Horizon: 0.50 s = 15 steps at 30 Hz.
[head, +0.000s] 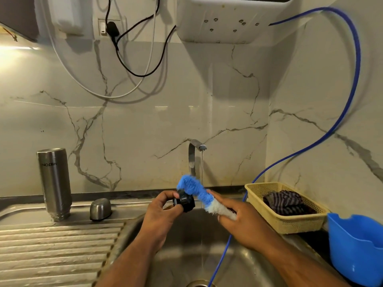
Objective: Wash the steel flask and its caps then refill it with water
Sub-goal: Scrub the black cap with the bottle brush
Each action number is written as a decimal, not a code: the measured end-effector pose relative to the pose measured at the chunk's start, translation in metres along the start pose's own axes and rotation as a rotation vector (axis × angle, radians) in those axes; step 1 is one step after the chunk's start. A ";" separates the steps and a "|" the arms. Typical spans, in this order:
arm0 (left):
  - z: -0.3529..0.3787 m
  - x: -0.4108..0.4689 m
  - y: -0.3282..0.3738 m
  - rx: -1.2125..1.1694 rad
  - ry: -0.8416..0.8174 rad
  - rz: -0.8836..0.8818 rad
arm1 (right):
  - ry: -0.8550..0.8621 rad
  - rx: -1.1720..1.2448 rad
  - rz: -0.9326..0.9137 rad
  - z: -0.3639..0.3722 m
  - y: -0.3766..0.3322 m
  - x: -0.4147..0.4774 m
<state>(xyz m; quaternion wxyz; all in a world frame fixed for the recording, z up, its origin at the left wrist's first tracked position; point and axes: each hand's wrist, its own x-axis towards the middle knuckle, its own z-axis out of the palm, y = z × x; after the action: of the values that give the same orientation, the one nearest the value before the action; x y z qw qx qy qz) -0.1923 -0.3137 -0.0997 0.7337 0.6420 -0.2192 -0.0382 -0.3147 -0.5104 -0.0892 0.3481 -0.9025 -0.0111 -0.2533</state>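
The black cap is pinched in the left hand over the sink, touching the brush, which is gripped by the right hand and slants up-left across it. The flask is stood mouth-down well to the left, nearer the left hand.

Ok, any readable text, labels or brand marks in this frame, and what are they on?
"MILTON", probably; upside down and blurred: on the steel flask, which stands mouth-down.
Nothing readable on the black cap, the brush, the basket or the white wall unit.
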 end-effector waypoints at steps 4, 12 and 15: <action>-0.004 0.003 0.001 -0.076 -0.001 -0.004 | 0.000 0.016 0.027 -0.001 0.007 -0.003; -0.002 0.004 0.006 -0.550 0.092 -0.136 | -0.026 -0.025 0.080 0.003 0.005 -0.004; 0.000 0.005 0.006 -0.609 0.129 -0.205 | -0.027 -0.028 -0.011 0.001 -0.008 -0.005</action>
<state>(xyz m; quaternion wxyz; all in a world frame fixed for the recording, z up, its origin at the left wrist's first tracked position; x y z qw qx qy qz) -0.1892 -0.3145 -0.0929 0.8966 0.4130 -0.0850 -0.1351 -0.3202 -0.5026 -0.0874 0.3338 -0.9106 -0.0173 -0.2432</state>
